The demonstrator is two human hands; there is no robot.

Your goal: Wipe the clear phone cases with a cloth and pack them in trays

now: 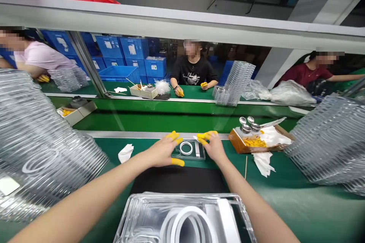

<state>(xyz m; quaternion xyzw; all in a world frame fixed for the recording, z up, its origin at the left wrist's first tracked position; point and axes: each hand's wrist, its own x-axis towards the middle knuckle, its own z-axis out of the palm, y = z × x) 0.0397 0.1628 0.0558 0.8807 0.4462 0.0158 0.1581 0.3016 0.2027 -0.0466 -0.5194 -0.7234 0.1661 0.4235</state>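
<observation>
Head view. One clear tray (190, 157) lies flat close to the far edge of the green worktop (285, 209), just beyond the far edge of a black mat (179, 180). Inside it: a white ring (186, 154) near the middle and a white strip (197, 149) toward the right wall.

Left hand (163, 152): thumb and fingers spread wide about the tray's left end, tips in yellow covers (178, 162); cannot tell whether they press on it. Right hand (214, 148): fingers loosely bent at the tray's far right corner, tips also covered in yellow, a white scrap (195, 138) just beside them; cannot tell whether it is pinched.

Near side of mat: stack of clear cases (142, 212), white rings and a white bar showing through. Left side of worktop: tall clear stack (48, 140), leaning. Right side: second clear stack (333, 140), also leaning. Near the far edge, left of the left hand: crumpled tissue (125, 153). Toward the far right corner: open box (236, 143) with small yellow pieces (254, 142), two metal-topped bottles and white paper. Before its near edge: another tissue (264, 164) and a thin stick (246, 167).

Across, at a second bench: three people, the middle one in a black top (194, 70); blue crates (134, 48) behind
</observation>
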